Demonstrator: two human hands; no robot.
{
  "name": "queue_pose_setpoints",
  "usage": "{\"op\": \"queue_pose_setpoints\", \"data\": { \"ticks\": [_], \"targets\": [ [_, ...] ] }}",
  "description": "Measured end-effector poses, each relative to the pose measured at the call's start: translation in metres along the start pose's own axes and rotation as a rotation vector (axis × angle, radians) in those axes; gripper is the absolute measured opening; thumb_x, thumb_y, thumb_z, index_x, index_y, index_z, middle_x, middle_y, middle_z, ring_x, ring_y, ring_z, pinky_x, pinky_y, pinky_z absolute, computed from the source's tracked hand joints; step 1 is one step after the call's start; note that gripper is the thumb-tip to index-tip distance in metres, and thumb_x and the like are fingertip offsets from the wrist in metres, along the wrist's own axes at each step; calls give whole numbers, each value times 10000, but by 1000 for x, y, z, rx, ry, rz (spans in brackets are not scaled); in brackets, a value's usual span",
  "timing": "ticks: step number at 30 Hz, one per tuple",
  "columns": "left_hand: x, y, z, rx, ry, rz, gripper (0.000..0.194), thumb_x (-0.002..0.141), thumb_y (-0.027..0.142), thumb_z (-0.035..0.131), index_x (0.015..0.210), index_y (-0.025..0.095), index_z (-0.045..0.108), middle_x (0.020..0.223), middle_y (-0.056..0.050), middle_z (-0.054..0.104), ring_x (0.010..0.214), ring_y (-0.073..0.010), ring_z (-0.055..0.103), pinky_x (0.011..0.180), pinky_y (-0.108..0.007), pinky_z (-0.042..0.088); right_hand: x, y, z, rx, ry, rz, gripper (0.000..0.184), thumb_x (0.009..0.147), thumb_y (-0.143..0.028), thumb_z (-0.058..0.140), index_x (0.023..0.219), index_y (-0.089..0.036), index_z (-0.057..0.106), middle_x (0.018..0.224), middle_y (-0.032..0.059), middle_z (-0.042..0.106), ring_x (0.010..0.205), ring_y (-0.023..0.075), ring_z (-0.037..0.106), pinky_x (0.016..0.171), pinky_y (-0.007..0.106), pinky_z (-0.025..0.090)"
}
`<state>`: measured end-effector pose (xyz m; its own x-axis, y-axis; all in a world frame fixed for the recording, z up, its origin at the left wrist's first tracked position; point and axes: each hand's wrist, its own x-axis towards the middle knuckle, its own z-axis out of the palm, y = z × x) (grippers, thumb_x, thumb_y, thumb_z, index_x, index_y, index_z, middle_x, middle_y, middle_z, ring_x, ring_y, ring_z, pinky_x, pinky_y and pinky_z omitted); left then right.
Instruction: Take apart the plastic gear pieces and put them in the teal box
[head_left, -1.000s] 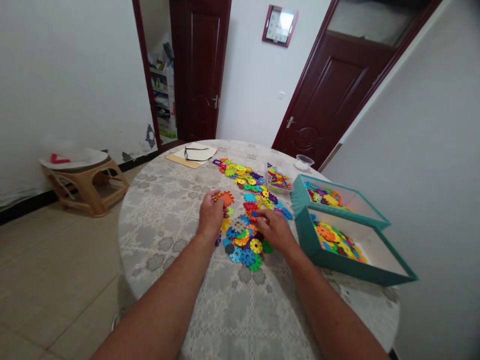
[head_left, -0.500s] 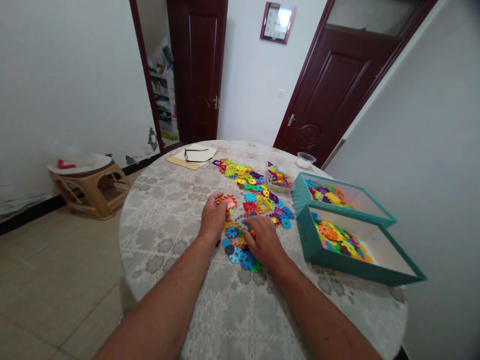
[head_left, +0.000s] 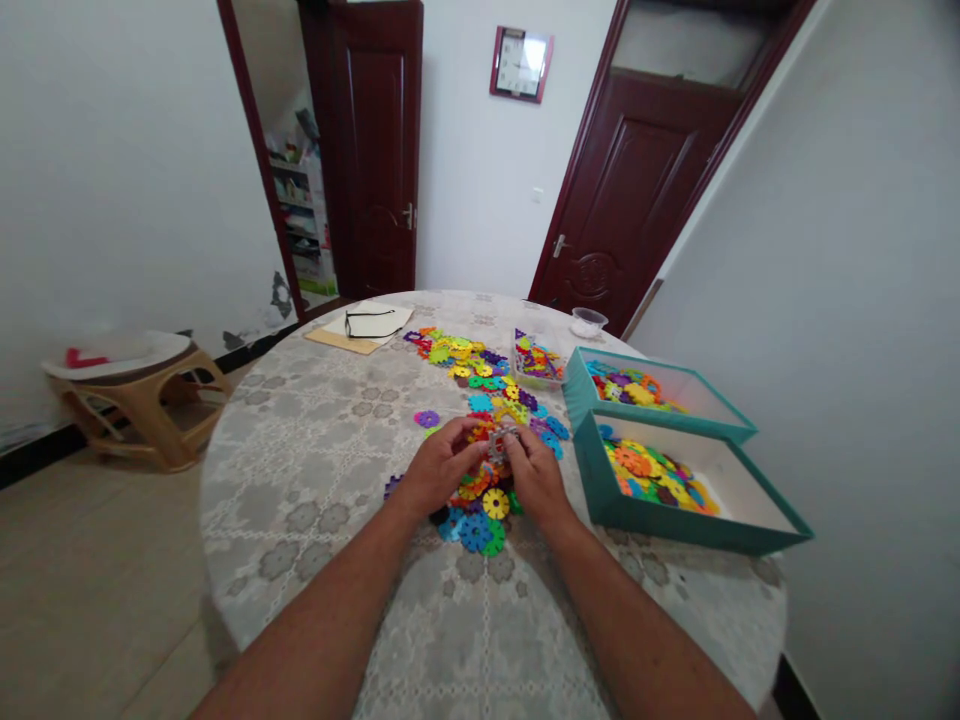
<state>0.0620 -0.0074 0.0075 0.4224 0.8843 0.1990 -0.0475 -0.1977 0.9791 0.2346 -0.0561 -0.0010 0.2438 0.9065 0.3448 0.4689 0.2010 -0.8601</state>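
Right hand (head_left: pixel 536 474) pinches a gray toothed piece (head_left: pixel 495 445) (probably light, stiff plastic), best taken edgewise; left hand (head_left: pixel 441 465) curls beside it, whether gripping anything I cannot tell.

No legible text, label, brand or number. The dial marks of the wall clock (head_left: pixel 521 66), at the far side, are blurred and partly lost in glare; goods on the far-left shelving (head_left: pixel 318 203) appear too small to read.
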Motion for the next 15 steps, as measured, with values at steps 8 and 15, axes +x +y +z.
{"op": "queue_pose_setpoints", "data": {
  "ticks": [8, 15],
  "targets": [
    [1, 6, -6, -119, -135, -108, 480, 737, 462, 841, 1103, 205, 664, 982, -45, 749, 699, -176, 713, 673, -310, 594, 7, -15, -10, 416, -215, 282, 271, 856, -454, 629, 977, -211, 635, 717, -46, 646, 495, 109, 516, 443, 218, 417],
    [3, 14, -17, 149, 263, -2, 339, 871, 556, 661, 899, 219, 686, 608, 26, 631, 556, -166, 624, 581, -267, 491, 39, -35, -90, 32, -158, 298, 191, 813, -361, 642, 915, -201, 659, 593, -53, 598, 419, 102, 481, 381, 205, 341]
  ]
}}
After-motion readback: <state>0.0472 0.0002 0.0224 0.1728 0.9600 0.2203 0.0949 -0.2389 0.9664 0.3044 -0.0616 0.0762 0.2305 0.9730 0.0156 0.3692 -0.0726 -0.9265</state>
